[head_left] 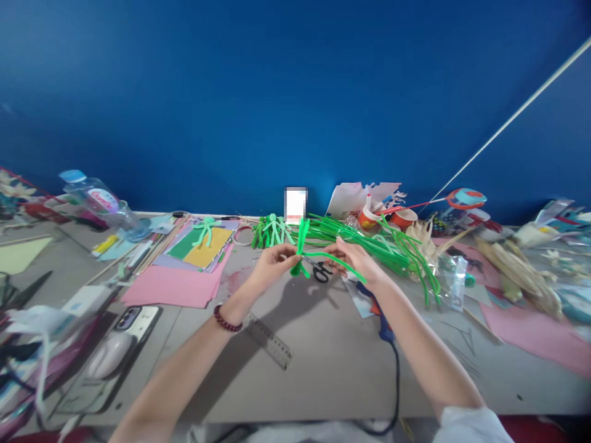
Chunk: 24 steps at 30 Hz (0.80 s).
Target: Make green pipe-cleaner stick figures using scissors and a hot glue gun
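My left hand [277, 261] pinches a bright green pipe cleaner piece [302, 237] above the middle of the table. Folded strands stand upright from the pinch, and short curled ends hang below it. One long strand [353, 268] runs off to the right, across my right hand [354, 257]. The fingers of that hand are bent around this strand, though their tips are partly hidden. Under the hands lie black-handled scissors [320, 272]. Behind the piece are finished-looking green pipe cleaner figures [273, 229] and a bundle of long green pipe cleaners [369, 246].
A blue glue gun [385, 329] with its cord lies by my right forearm. Nearer me is a clear ruler [270, 341]. Pink paper sheets [173, 286], a phone [148, 320] and a tilted plastic bottle [99, 197] occupy the left. A lit screen [296, 204] stands against the blue wall.
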Each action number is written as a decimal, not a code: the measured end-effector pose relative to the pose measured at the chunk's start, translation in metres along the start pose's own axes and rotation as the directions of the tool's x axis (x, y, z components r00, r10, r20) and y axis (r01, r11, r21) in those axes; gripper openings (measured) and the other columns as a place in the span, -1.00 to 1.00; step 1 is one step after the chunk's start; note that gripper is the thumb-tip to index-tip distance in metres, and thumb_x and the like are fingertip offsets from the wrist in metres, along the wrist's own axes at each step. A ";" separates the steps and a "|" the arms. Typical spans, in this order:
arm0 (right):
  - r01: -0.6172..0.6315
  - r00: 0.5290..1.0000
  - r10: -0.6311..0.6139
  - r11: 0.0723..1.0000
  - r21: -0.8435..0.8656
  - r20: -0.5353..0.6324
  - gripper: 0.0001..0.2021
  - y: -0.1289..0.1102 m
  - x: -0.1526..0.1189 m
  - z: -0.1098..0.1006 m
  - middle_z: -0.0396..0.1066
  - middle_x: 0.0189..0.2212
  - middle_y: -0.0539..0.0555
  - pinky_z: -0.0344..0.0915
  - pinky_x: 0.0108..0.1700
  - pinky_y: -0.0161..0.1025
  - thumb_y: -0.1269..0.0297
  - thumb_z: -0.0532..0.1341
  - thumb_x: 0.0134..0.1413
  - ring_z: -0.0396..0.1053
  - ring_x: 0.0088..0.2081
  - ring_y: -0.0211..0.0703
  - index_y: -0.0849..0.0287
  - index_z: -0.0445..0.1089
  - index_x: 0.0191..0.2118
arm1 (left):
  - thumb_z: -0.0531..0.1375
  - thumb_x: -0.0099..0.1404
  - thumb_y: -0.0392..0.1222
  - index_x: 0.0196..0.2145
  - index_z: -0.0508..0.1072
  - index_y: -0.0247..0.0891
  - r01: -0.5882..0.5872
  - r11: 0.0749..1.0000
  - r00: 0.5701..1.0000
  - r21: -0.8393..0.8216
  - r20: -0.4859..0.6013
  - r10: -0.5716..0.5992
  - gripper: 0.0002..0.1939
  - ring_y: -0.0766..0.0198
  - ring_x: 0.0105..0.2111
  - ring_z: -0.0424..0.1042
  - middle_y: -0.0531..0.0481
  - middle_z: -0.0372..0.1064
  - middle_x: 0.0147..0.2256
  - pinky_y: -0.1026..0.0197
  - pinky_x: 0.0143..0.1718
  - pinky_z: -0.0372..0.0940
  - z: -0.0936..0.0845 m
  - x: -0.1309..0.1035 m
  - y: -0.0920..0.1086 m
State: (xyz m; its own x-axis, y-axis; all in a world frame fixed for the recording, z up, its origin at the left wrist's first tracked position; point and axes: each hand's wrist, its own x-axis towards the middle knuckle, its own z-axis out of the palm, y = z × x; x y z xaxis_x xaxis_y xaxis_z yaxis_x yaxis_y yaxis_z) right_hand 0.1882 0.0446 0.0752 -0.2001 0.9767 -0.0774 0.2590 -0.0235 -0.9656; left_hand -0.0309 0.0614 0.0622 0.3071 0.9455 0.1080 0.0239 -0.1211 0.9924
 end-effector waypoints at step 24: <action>-0.105 0.994 0.041 0.423 -0.900 -0.097 -0.88 0.052 0.020 0.031 0.42 -0.30 0.15 0.13 -0.40 -0.32 0.30 0.17 0.06 0.41 -0.30 -0.11 0.21 0.38 -0.28 | 0.25 0.08 -0.25 -0.47 0.42 -0.29 0.305 0.648 0.952 -0.698 0.242 -0.187 -0.93 0.30 -0.37 0.40 -0.06 0.43 -0.35 0.25 -0.39 0.27 -0.004 0.009 -0.023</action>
State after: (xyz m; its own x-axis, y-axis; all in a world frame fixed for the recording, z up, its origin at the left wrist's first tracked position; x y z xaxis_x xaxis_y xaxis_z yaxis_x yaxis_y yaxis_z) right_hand 0.1685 0.0562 0.0156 -0.0968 0.9910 -0.0922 0.9810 0.0794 -0.1768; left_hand -0.0320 0.0739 0.0403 0.5183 0.8496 -0.0977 -0.5550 0.4211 0.7174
